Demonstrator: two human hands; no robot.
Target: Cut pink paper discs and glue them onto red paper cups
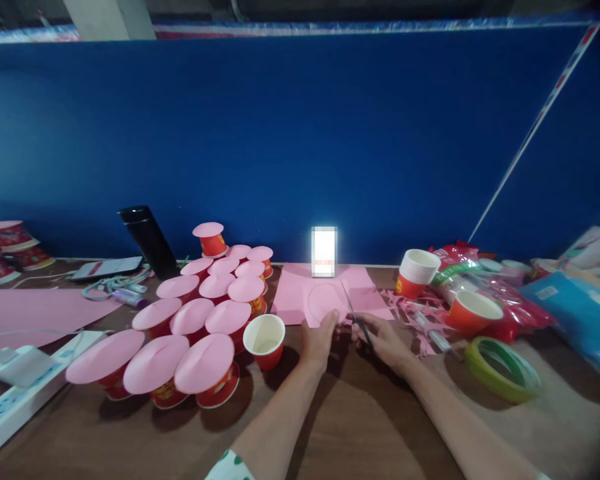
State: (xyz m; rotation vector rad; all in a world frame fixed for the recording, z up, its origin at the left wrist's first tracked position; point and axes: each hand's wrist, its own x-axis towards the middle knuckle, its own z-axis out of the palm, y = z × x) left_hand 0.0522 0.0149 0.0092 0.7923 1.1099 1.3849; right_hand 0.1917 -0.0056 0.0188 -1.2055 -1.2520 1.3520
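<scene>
My left hand (pixel 319 337) pinches the near edge of a pink paper sheet (pixel 300 288) that lies on the wooden table and carries a drawn circle (pixel 326 301). My right hand (pixel 383 339) is closed on a pair of scissors (pixel 354 311), whose blades point up and away over the sheet beside the circle. An open red paper cup (pixel 265 340) stands just left of my left hand.
Several red cups capped with pink paper discs (pixel 206 363) crowd the left. A black flask (pixel 149 240), a power strip (pixel 15 393), another pink sheet (pixel 35 313), stacked cups (pixel 416 272), paper scraps (pixel 410 308), a green tape roll (pixel 501 368) and plastic bags (pixel 485 280) surround them. A blue wall (pixel 300 133) stands behind.
</scene>
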